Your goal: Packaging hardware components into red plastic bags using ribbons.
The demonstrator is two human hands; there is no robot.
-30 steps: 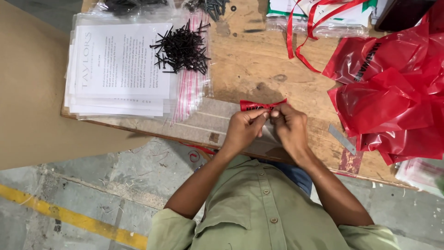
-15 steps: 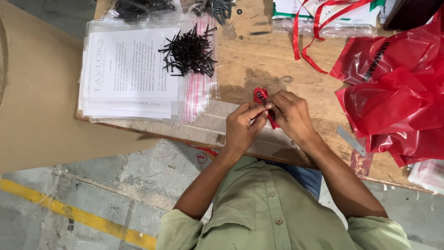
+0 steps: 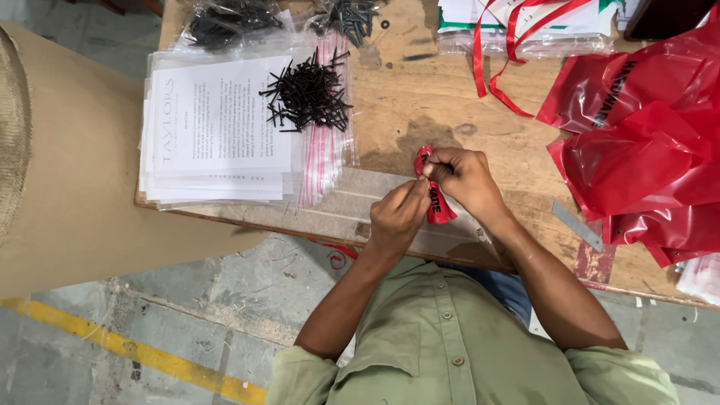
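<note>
Since half a second ago, both hands have tilted the small red bag [image 3: 437, 196] so it now runs lengthwise, from the far fingertips down toward the person, instead of sitting crosswise between them. The left hand [image 3: 399, 215] is closed on the bag's near part, fingers curled in and pinching it, while the right hand [image 3: 463, 178] is closed over its far end, fingertips bunched tight on the red film. Much of the bag is hidden under the fingers, so its contents and whether its mouth is sealed cannot be made out; only a twisted red strip with dark print shows. It is held just above the near edge of the wooden table [image 3: 405, 112].

To the far left lies a pile of black screws [image 3: 309, 95] on a stack of clear bags with printed white sheets [image 3: 217, 127]. Further bags of screws [image 3: 225, 19] at the far edge are cut off by the frame. At the right, a heap of red plastic bags [image 3: 645, 150] runs out of view, and red ribbon [image 3: 502, 52] loops over clear packets [image 3: 525, 22] beyond it. A small metal strip [image 3: 577, 225] lies near the right forearm. A large tan surface [image 3: 67, 187] at the left is only partly visible.
</note>
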